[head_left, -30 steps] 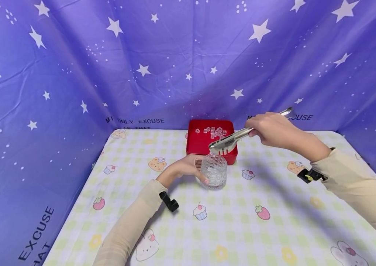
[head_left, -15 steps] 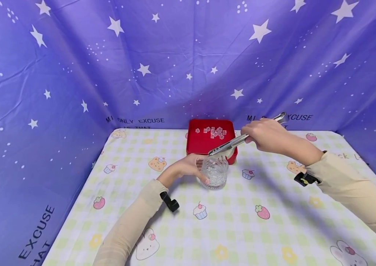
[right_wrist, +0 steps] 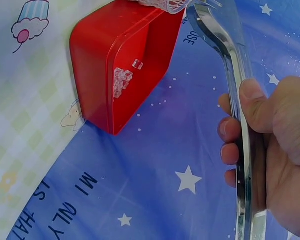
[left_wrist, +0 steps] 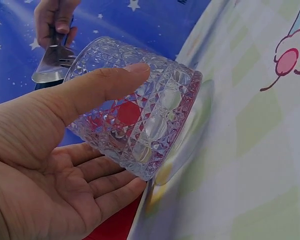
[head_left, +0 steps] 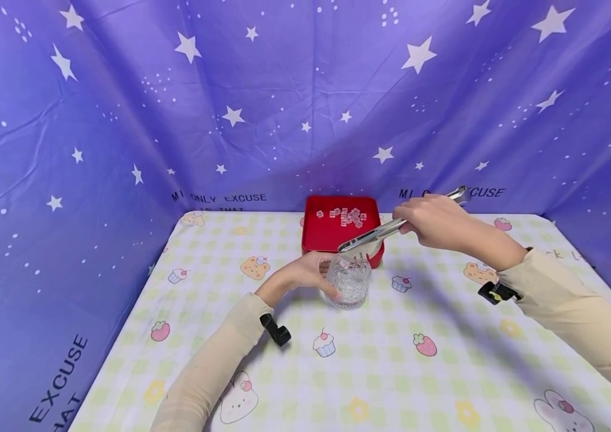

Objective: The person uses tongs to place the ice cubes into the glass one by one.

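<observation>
A clear cut-glass tumbler (head_left: 349,282) stands on the table, with my left hand (head_left: 307,273) holding its side. In the left wrist view, the thumb (left_wrist: 105,90) lies across the near wall of the glass and the other fingers pass behind and below it. My right hand (head_left: 435,221) grips metal serving tongs (head_left: 378,233) along the handles. The slotted ends of the tongs reach down at the rim of the tumbler. In the right wrist view the thumb (right_wrist: 255,102) presses on one tong arm, with the fingers wrapped round the other side.
Right behind the tumbler sits a red square box (head_left: 318,239) holding several small clear cubes (head_left: 356,217), most bunched toward its right side. A checked, cartoon-print cloth (head_left: 370,372) covers the table. A purple star-print curtain (head_left: 283,90) hangs close behind the box.
My right hand has moved a little left and down, and the tongs have turned and dropped closer to the tumbler's rim. My left hand stays on the tumbler.
</observation>
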Tool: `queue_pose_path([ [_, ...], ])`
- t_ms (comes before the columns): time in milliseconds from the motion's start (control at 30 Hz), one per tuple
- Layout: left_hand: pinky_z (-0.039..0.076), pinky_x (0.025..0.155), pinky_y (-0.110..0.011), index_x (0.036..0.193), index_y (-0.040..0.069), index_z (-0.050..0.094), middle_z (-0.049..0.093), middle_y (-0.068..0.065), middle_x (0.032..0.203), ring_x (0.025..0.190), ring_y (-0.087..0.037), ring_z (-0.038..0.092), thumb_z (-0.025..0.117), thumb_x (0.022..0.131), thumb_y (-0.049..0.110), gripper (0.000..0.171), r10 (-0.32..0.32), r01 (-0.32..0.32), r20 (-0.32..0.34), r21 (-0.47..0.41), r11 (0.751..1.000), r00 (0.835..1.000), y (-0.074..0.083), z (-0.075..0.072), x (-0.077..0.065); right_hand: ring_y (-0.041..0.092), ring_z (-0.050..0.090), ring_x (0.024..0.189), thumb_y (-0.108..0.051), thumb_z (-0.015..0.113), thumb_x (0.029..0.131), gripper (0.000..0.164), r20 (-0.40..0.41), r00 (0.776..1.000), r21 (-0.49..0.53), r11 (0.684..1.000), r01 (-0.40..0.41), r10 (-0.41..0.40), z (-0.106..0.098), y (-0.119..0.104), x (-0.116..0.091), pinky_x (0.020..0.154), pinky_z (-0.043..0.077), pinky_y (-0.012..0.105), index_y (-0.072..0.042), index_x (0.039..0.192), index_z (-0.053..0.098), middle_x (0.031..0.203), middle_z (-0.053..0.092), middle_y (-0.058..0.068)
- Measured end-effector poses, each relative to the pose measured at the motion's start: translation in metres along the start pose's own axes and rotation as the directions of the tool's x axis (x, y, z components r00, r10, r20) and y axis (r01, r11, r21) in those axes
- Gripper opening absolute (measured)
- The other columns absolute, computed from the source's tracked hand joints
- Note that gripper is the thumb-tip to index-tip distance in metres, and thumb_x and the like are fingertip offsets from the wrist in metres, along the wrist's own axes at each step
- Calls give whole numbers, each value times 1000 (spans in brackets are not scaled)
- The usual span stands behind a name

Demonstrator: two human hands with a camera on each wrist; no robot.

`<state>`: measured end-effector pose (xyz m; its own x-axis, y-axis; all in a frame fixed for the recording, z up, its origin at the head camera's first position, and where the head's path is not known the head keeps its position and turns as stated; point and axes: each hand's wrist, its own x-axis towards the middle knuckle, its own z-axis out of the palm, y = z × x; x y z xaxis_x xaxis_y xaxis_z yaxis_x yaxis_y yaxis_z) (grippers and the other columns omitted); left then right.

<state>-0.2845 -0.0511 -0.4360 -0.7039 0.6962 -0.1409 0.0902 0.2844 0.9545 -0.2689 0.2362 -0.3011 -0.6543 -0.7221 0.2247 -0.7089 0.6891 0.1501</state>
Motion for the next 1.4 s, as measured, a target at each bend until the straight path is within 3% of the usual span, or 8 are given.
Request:
queue_pose_path([
  [267,46,115,-33,139,7,59,65,-8,136,130,-21,59,90,69,1,76,9,-8,-12,83,997,1000,1,1,-3,21,64,73,-9,76,89,12,28,998,18,999,-48,47,-2,-1,1,64,54,41,-10,97,69,82,70,2],
  [533,46,115,-36,139,2,52,63,-11,137,136,-27,56,91,70,5,79,-44,46,-32,89,995,999,3,0,-3,25,64,75,-11,74,93,20,-34,992,33,992,-119,120,-4,2,9,56,53,41,-2,109,68,85,67,7],
  [667,48,113,-36,138,0,53,64,-12,137,133,-27,58,91,72,8,76,-56,61,-40,135,989,998,6,0,-4,29,65,80,-12,73,94,28,-39,985,37,985,-168,169,-3,5,19,55,54,43,2,117,66,92,68,13],
  [900,50,111,-35,133,4,62,69,-6,129,127,-22,63,95,70,18,73,-24,43,-73,280,959,997,9,-2,-6,38,67,92,-10,74,93,37,-38,975,20,976,-219,220,2,13,47,68,58,51,5,125,62,102,70,21],
  [1033,53,105,-31,125,7,66,71,-1,120,115,-16,65,96,68,23,67,-1,32,-91,335,942,996,10,-2,-7,39,66,89,-10,76,91,32,-73,974,-30,976,-217,214,10,17,65,71,57,51,5,117,64,96,70,20],
  [1200,53,91,-25,114,6,68,68,1,103,95,-10,58,97,66,23,58,22,11,-86,367,930,996,11,-2,-7,39,66,93,-13,78,89,25,-125,975,-170,964,-204,184,24,20,84,75,54,49,3,104,66,95,70,20],
  [1400,55,94,-25,117,3,68,72,-3,108,99,-10,64,97,67,19,60,44,-20,-58,358,933,997,14,-2,-6,38,66,94,-13,72,92,16,-182,973,-312,931,-192,140,41,22,100,80,54,48,2,98,68,96,70,20],
])
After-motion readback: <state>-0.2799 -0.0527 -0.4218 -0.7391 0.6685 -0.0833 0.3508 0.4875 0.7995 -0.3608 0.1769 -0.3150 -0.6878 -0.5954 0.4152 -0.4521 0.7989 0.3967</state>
